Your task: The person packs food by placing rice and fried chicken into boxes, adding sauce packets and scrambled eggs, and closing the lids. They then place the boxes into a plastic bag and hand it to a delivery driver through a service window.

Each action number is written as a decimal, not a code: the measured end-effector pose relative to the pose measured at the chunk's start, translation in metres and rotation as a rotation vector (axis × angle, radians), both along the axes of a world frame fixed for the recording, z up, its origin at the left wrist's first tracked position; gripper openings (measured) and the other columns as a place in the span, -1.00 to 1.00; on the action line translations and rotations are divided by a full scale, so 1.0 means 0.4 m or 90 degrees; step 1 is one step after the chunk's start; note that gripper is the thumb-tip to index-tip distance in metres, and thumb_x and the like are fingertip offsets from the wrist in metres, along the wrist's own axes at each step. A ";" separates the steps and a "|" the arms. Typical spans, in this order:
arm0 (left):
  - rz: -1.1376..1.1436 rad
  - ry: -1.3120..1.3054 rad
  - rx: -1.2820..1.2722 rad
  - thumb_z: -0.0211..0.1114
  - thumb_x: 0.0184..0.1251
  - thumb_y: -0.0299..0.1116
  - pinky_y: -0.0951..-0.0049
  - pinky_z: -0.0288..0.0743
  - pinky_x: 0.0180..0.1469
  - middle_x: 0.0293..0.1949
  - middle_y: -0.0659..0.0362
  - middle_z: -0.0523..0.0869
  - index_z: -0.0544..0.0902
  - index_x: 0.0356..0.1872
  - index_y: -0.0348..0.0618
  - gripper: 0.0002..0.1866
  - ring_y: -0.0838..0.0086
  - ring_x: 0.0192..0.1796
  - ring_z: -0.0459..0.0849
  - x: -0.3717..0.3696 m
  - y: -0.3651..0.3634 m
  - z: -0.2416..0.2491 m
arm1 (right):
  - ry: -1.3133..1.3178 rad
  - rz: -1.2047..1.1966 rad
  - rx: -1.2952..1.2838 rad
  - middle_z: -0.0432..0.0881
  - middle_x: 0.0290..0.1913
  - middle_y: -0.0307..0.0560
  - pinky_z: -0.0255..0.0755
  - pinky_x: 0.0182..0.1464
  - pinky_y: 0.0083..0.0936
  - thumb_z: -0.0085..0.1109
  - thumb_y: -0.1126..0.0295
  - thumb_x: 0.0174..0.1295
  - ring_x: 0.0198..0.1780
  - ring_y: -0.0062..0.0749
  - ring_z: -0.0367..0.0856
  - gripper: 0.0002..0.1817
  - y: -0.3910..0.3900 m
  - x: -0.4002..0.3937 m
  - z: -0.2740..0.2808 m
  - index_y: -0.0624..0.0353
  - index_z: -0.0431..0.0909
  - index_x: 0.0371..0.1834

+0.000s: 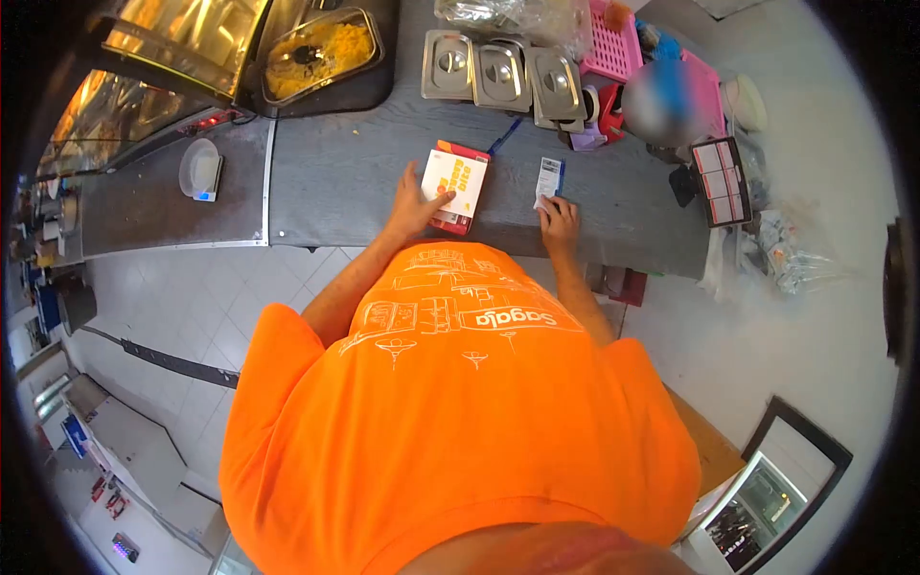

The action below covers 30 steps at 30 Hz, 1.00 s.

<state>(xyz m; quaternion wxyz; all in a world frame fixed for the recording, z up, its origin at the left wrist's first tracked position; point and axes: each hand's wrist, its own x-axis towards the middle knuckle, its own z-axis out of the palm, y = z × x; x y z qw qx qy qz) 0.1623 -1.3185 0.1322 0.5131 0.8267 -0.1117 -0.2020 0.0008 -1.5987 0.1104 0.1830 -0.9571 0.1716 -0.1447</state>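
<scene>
My left hand (pixel 414 204) grips the left side of a flat white box (pixel 464 175) with orange and yellow lettering, its thumb across the top face. Red parts of a box show beyond the white face at its far and near ends. To the right, my right hand (pixel 560 222) has its fingers closed on the near end of a small printed paper slip (pixel 549 173), which lies on the counter with a blue edge along its right side. A blue pen (pixel 505 137) lies just past the box.
On the dark grey counter (pixel 335 182), lidded steel containers (pixel 501 75) stand at the back beside a pink basket (pixel 613 43). A tray of yellow food (pixel 321 57) and a glass display case (pixel 182 48) are at far left. A plastic tub (pixel 199 165) sits left; a framed card holder (pixel 721 182) stands right.
</scene>
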 end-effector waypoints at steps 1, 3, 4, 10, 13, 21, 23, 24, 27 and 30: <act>0.031 -0.011 -0.027 0.48 -0.10 0.11 0.17 0.37 0.18 0.14 -0.27 0.42 0.16 0.32 -0.36 0.06 0.02 0.20 0.46 -0.020 -0.011 0.009 | -0.004 0.007 0.012 0.58 -0.10 -0.21 0.31 0.09 -0.21 0.17 0.28 0.17 0.07 -0.20 0.41 -0.75 -0.006 -0.002 -0.002 0.05 0.64 -0.10; -0.046 -0.241 0.120 0.53 -0.22 0.13 0.05 0.29 0.21 0.27 -0.27 0.21 0.05 0.41 -0.16 0.19 -0.09 0.30 0.27 -0.027 -0.044 0.135 | -0.003 -0.016 -0.036 0.59 -0.11 -0.24 0.27 0.10 -0.20 0.18 0.28 0.17 0.07 -0.21 0.41 -0.77 -0.011 0.009 -0.003 0.04 0.66 -0.13; -0.045 -0.240 0.122 0.53 -0.22 0.13 0.05 0.29 0.21 0.27 -0.27 0.21 0.05 0.41 -0.16 0.19 -0.09 0.30 0.27 -0.035 -0.066 0.185 | -0.001 -0.036 -0.086 0.61 -0.11 -0.27 0.24 0.11 -0.19 0.19 0.28 0.17 0.07 -0.23 0.41 -0.80 -0.007 0.018 0.003 0.03 0.67 -0.17; -0.099 -0.159 0.354 0.60 -0.46 0.00 -0.16 0.27 0.16 0.27 -0.29 0.17 -0.05 0.46 0.09 0.33 -0.21 0.26 0.24 -0.017 -0.130 0.216 | -0.184 -0.044 0.079 0.64 -0.17 -0.30 0.21 0.12 -0.19 0.21 0.26 0.15 0.09 -0.28 0.41 -0.83 0.073 0.128 0.082 -0.02 0.68 -0.23; -0.028 -0.156 0.226 0.58 -0.49 -0.09 -0.07 0.26 0.22 0.27 -0.32 0.17 -0.05 0.46 0.00 0.33 -0.24 0.23 0.25 0.047 -0.052 0.207 | -0.159 0.184 0.043 0.60 -0.09 -0.25 0.20 0.14 -0.19 0.19 0.24 0.15 0.12 -0.25 0.40 -0.83 0.170 0.174 0.169 0.01 0.67 -0.27; -0.212 -0.315 0.211 0.58 -0.53 -0.16 -0.29 0.11 0.26 0.36 -0.15 0.14 -0.02 0.46 0.14 0.32 -0.10 0.35 0.19 0.167 0.059 0.310 | 0.089 0.406 -0.035 0.41 0.17 -0.03 0.04 0.34 -0.17 0.11 0.04 0.17 0.27 -0.20 0.26 -0.50 0.320 0.165 0.148 0.14 0.54 0.07; -0.361 -0.336 0.313 0.61 -0.53 -0.17 -0.58 -0.02 0.18 0.43 0.06 0.08 0.03 0.42 0.46 0.28 0.05 0.44 0.10 0.158 0.015 0.312 | 0.117 0.391 -0.036 0.37 0.22 -0.03 0.05 0.33 -0.17 0.12 0.02 0.15 0.29 -0.20 0.24 -0.45 0.340 0.152 0.153 0.14 0.49 0.12; -0.366 -0.337 0.310 0.61 -0.53 -0.17 -0.58 -0.02 0.18 0.43 0.06 0.08 0.03 0.42 0.46 0.28 0.05 0.44 0.10 0.155 -0.006 0.304 | 0.148 0.378 -0.037 0.32 0.27 -0.02 0.06 0.33 -0.18 0.13 -0.01 0.14 0.31 -0.20 0.22 -0.39 0.350 0.143 0.156 0.14 0.44 0.17; -0.558 -0.429 0.380 0.62 -0.53 -0.16 -0.56 0.01 0.21 0.43 0.16 0.10 0.05 0.41 0.54 0.27 0.13 0.44 0.12 0.146 -0.069 0.303 | 0.192 0.378 0.023 0.24 0.35 -0.05 0.07 0.31 -0.14 0.16 -0.03 0.11 0.34 -0.17 0.16 -0.33 0.381 0.127 0.170 0.13 0.38 0.23; -0.717 -0.454 0.403 0.61 -0.47 -0.22 -0.51 -0.02 0.27 0.45 0.25 0.07 0.12 0.39 0.51 0.19 0.20 0.45 0.09 0.160 -0.101 0.265 | 0.093 0.339 0.012 0.33 0.30 -0.05 0.16 0.27 -0.18 0.16 0.02 0.13 0.30 -0.14 0.25 -0.36 0.404 0.114 0.145 0.14 0.39 0.22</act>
